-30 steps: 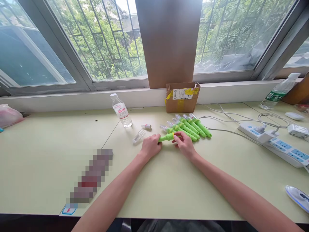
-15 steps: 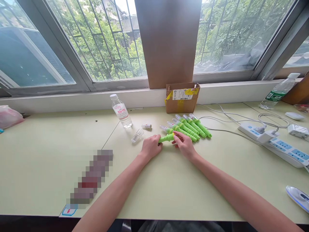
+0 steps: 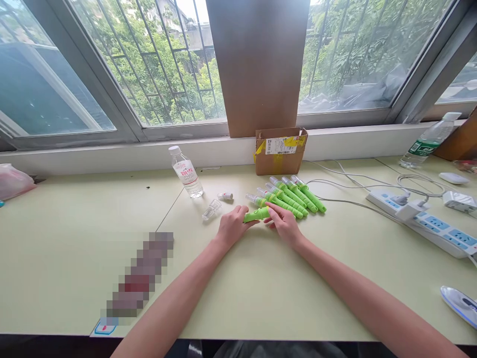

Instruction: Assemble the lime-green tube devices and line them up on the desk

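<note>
Forearms [image 3: 186, 283], seen from the head camera, angle forward and inward over the surface [image 3: 298, 288]. The left hand [image 3: 233, 226], back upward, has its fingers closed on the left end of a green tube [image 3: 256, 215], thumb stretched along the near side. The right hand [image 3: 286, 226] grips the other end with bent fingers. The tube sits crosswise, just before green sticks [image 3: 300, 194].

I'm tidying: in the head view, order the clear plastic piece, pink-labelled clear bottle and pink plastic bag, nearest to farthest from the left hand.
1. Clear plastic piece: left of the left hand
2. Pink-labelled bottle: farther back, left
3. Pink bag: far left edge
</note>
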Demonstrator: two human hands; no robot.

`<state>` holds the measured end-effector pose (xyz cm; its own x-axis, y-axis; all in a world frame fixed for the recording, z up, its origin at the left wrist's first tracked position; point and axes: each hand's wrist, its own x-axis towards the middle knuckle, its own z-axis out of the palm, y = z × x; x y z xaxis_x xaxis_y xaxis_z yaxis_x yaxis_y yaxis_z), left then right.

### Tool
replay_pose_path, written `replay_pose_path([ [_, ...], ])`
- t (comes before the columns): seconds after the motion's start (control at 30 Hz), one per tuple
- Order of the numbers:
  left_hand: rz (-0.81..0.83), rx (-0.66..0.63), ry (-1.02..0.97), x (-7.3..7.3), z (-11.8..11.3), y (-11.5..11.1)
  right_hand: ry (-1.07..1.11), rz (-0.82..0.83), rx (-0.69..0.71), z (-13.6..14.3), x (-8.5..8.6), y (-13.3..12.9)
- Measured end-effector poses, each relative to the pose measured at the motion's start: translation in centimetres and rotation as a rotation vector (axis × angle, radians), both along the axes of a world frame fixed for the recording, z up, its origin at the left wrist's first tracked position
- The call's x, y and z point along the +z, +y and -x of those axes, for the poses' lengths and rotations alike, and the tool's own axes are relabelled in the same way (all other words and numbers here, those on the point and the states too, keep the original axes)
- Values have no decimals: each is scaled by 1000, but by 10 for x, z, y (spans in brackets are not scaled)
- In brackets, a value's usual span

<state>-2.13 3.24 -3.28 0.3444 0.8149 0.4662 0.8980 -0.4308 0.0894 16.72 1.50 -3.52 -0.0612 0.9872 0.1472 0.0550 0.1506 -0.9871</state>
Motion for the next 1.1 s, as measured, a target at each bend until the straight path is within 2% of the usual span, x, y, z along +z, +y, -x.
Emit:
replay_pose_path([
  [0.13, -176, -87, 0, 0, -1, -1, 37, 9, 21, -1, 0, 1],
  [0.23, -194, -92, -12, -1, -2, -2, 59, 10, 32, -2, 0, 1],
  [0.5, 64, -66, -39, -2, -4, -3, -51, -66, 24, -1, 1, -2],
  [0.7, 188, -97, -81, 5, -5, -5, -198, -245, -4, 2, 3, -6],
  [1.1, 227, -127, -164, 8, -7, -8, -207, -281, -105, 3, 4, -5],
])
